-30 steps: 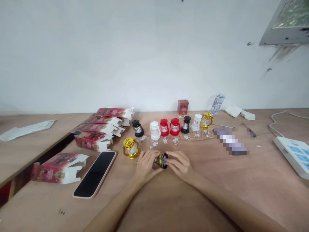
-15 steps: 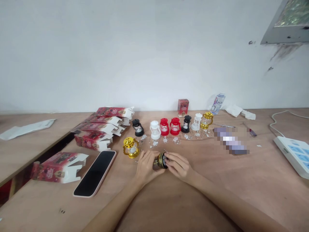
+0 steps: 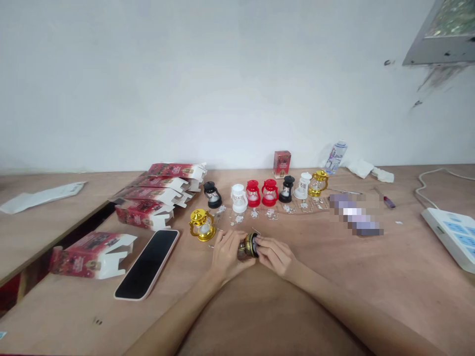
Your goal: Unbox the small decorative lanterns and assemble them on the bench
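My left hand is wrapped round a small gold toy lantern lying on its side just above the wooden table. My right hand pinches at the lantern's dark round base, fingertips pressed on it. A second gold lantern stands upright just left of my hands. Behind them runs a row of small lanterns: black, white, two red, black, white and gold, with tiny clear parts scattered before them.
A phone lies face up at the left, beside flattened red boxes and one loose red box. A small upright red box, a bottle, tissues and a white power strip sit further back and right.
My hands have stayed in place. The right fingers have shifted closer onto the lantern's base, and the view has tilted slightly.
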Demonstrator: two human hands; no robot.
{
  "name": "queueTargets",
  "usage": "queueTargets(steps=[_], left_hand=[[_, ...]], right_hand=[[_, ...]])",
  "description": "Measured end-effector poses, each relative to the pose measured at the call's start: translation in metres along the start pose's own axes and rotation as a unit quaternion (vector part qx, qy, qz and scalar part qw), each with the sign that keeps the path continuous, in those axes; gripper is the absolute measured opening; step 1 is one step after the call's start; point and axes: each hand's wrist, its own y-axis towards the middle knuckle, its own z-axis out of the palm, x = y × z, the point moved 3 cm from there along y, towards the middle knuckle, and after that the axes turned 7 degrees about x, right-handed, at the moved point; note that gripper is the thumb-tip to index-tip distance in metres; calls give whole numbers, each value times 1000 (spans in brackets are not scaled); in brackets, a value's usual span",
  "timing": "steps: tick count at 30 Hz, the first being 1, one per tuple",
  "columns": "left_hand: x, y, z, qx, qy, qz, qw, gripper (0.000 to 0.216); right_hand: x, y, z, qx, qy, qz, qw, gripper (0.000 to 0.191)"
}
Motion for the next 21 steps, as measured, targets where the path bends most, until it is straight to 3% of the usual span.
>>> queueTargets(steps=[5,21], left_hand=[[-3,-1,-3,-35,7,11,999,29],[-1,2,-4,-46,51,29,997,26]], right_hand=[[1,-1,0,-1,16,-2,1000,15],[-5,-4,7,3,96,51,994,18]])
